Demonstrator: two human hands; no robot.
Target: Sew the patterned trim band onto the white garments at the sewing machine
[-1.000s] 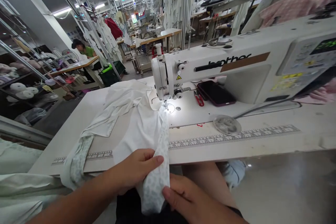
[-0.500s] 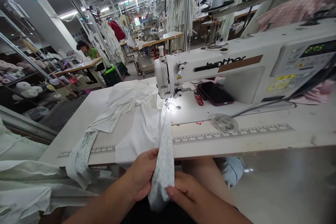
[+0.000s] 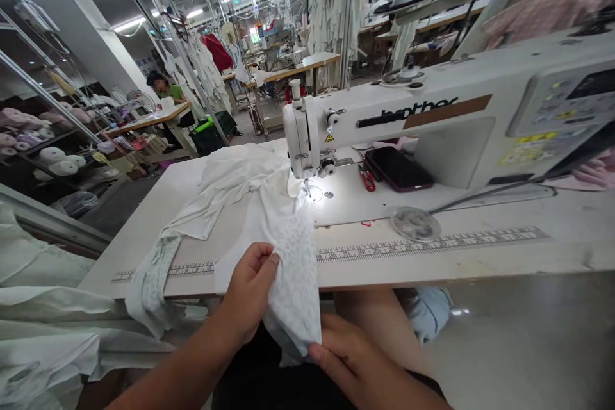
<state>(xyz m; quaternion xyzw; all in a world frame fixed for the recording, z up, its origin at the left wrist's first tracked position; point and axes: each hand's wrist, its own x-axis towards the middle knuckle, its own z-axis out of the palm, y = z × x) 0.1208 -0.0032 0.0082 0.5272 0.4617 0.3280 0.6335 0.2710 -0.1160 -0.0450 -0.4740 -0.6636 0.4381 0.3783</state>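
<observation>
A pale patterned fabric piece (image 3: 295, 275) runs from under the needle of the white sewing machine (image 3: 350, 122) down over the table's front edge. My left hand (image 3: 252, 288) pinches its left side between thumb and fingers, just above the edge. Lower down, my right hand (image 3: 343, 349) grips the fabric's bottom right corner. Between the two hands the cloth is spread fairly flat. More of the white garment (image 3: 240, 173) lies bunched to the left of the needle, with a patterned strip (image 3: 154, 288) hanging over the front edge.
Right of the needle lie red thread snips (image 3: 367, 178) and a dark phone (image 3: 398, 168). A clear round dish (image 3: 416, 224) sits near the ruler strip (image 3: 432, 242) on the table. White fabric (image 3: 43, 314) hangs at the left. A person (image 3: 168, 91) sits at another table behind.
My left hand has moved up and left, drawing the folded fabric open into a wider, flatter spread. My right hand keeps hold of the lower corner. The machine's lit number display now looks dark.
</observation>
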